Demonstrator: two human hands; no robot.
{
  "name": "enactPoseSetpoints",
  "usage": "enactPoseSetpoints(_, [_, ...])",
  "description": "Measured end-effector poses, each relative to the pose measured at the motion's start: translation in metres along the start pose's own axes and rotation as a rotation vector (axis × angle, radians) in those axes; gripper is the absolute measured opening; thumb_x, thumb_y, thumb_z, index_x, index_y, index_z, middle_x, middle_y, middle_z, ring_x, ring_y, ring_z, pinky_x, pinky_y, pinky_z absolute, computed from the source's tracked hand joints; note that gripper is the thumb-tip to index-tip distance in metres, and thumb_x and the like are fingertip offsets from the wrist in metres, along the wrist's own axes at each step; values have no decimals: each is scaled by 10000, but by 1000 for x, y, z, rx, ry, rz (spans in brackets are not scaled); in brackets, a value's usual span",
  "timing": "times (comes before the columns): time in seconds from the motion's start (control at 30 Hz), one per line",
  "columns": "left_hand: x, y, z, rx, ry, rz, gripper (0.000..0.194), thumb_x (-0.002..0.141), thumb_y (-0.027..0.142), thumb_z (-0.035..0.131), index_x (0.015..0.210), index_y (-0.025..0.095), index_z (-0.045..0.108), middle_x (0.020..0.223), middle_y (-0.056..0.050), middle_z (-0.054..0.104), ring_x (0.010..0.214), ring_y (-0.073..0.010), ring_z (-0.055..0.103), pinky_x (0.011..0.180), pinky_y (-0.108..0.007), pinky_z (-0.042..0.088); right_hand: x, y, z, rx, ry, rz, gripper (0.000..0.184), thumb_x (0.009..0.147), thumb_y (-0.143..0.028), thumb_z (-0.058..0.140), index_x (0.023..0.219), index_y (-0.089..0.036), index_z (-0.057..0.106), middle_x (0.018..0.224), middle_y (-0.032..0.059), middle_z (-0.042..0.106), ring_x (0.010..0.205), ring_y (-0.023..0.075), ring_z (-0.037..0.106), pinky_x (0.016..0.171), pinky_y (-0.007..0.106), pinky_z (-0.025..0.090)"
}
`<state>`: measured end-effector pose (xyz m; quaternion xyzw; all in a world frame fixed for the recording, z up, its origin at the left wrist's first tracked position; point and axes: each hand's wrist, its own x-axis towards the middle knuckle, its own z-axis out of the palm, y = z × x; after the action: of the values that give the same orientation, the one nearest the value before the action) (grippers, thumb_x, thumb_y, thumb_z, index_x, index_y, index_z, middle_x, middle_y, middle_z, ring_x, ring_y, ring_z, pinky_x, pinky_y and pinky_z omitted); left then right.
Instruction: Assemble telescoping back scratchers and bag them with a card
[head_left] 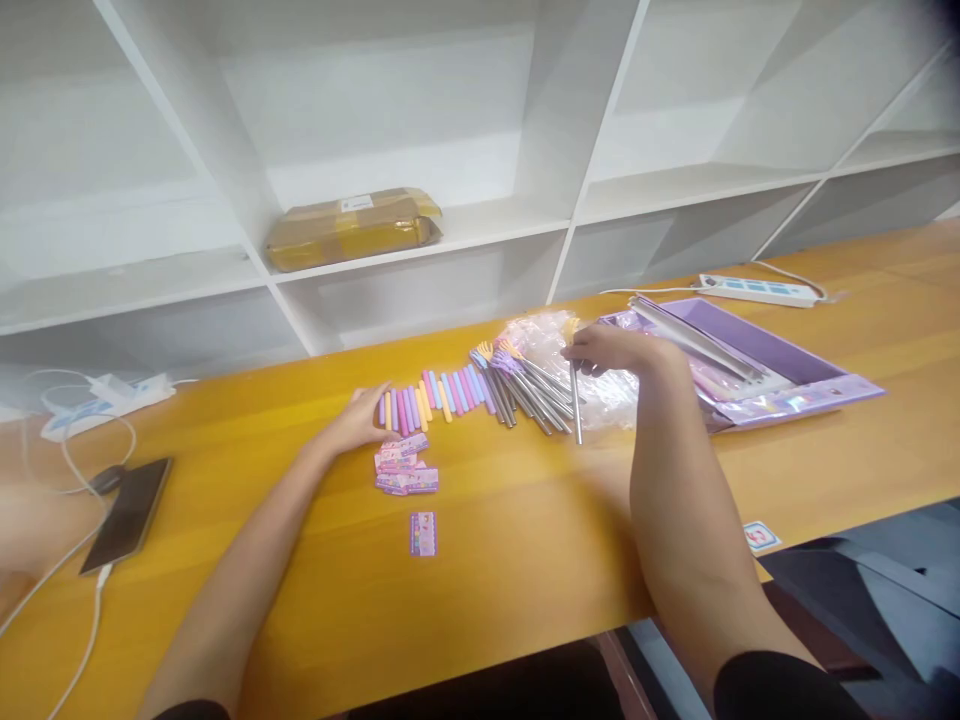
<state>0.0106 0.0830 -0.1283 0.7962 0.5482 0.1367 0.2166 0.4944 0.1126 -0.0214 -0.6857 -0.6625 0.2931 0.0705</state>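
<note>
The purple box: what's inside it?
Inside the purple box lies a long pale strip, with shiny pinkish packaging beside it. Whatever is beneath them is covered, and the right forearm hides part of the box's left end.

Cards [405, 470] lie on the table [525, 560] before the sticks [446, 397], left of the rods [536, 400] and box [806, 403].

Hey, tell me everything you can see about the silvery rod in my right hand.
The silvery rod is slim, straight and shiny, metallic by its look. A yellow-orange part shows above your right hand, too blurred to make out its shape. Your fingers grip the rod high up and hide that stretch. It stands nearly upright, its bare end downward, beside a pile of similar rods. Whether that end touches the table is unclear.
</note>
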Motion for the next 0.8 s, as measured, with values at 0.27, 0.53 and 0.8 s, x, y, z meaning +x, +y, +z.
enactPoseSetpoints(0.27, [-5, -14, -11, -28, -48, 18, 1240, 697, 533, 952, 1728, 247, 323, 1697, -189, 489, 1585, -421, 424, 1295, -558, 352, -24, -10, -9, 30, 71, -48, 356, 1067, -301, 601, 726, -204, 625, 827, 75, 752, 754, 191, 724, 777, 342, 617])
enactPoseSetpoints(0.53, [-2, -12, -2, -6, -9, 37, 1187, 743, 630, 905, 1711, 227, 348, 1675, -186, 492, 1584, -425, 391, 1304, -553, 325, -18, -10, -8, -19, 73, -48, 353, 1072, -292, 607, 733, -196, 633, 825, 75, 761, 735, 177, 727, 708, 300, 598])
enactPoseSetpoints(0.8, [-4, -9, 2, -30, 35, 41, 1194, 736, 628, 907, 1706, 206, 355, 1624, -181, 532, 1555, -419, 413, 1307, -556, 324, -21, -15, -9, -35, 87, -48, 348, 1076, -306, 596, 747, -201, 636, 809, 74, 759, 727, 179, 718, 710, 309, 590])
